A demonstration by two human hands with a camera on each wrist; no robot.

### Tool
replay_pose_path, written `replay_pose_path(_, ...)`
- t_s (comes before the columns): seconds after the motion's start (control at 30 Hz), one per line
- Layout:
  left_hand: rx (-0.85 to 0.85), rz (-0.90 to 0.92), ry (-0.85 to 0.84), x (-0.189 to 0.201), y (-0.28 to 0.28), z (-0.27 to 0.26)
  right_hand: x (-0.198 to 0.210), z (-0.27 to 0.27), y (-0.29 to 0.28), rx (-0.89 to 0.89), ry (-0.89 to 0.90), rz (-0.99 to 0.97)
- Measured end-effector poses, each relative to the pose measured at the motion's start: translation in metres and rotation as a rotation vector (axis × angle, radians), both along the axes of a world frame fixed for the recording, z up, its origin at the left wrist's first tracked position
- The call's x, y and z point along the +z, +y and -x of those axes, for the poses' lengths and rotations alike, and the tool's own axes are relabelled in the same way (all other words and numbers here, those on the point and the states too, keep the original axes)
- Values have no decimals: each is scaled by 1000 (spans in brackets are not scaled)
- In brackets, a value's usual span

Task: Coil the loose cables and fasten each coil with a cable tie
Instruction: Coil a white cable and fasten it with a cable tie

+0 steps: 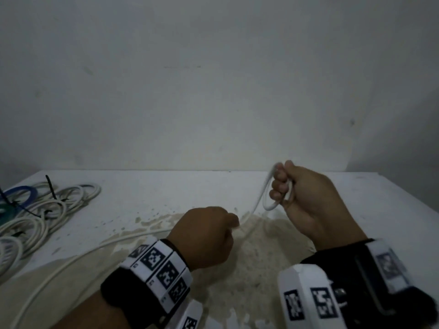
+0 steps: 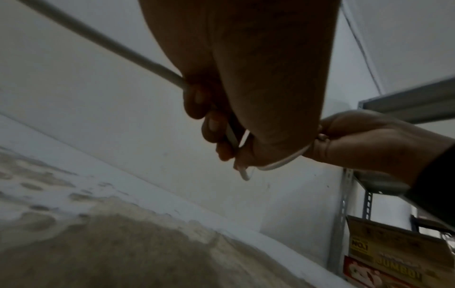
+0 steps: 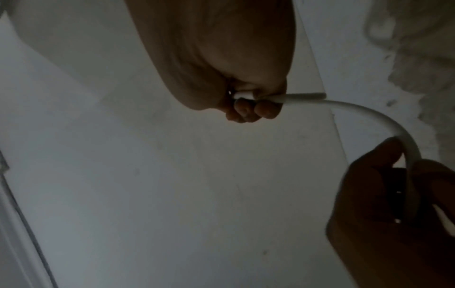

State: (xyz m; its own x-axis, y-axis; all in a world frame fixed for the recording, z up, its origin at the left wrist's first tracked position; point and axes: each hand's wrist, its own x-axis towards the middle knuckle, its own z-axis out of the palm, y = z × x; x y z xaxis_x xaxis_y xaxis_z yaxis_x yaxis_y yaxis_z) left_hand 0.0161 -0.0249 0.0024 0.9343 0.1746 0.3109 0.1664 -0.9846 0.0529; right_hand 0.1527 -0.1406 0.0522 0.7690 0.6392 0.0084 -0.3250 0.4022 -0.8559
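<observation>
My right hand (image 1: pixel 306 200) gripped the first small loop of the white cable (image 1: pixel 257 205), my left hand (image 1: pixel 209 236) curled round its run; it seemed light, springy and probably slick.

Above the table's (image 1: pixel 213 186) worn middle, the right hand (image 1: pixel 301 200) grips a small loop of white cable (image 1: pixel 257 203). The left hand (image 1: pixel 206 236), fisted nearer the front edge, holds the same cable, which trails toward the front left corner. Tied coils (image 1: pixel 40 210) lie by the left edge.
</observation>
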Motion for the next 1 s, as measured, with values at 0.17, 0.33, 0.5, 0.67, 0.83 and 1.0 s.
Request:
replay_pose_path(0.17, -247, -59, -14, 2, -6, 13, -18, 12, 14, 67, -257, 297)
replay_pose_path(0.33, -360, -99, -216, 14, -5, 18, -29, 27, 20, 161, -425, 381)
replay_pose_path(0.5, -285, -110, -446, 33, 10, 21, -26, 42, 20, 234, -564, 381)
replay_pose_path(0.67, -87, 194, -517, 41, 37, 20, -19, 50, 22, 336, -440, 268)
replay_pose_path(0.83, -38, 645, -469, 31, 40, 15, -14, 54, 19, 410, -252, 168)
replay_pose_path(1.0, -125, 998, -436, 35, 30, 14, -9, 55, 16, 440, -194, 112)
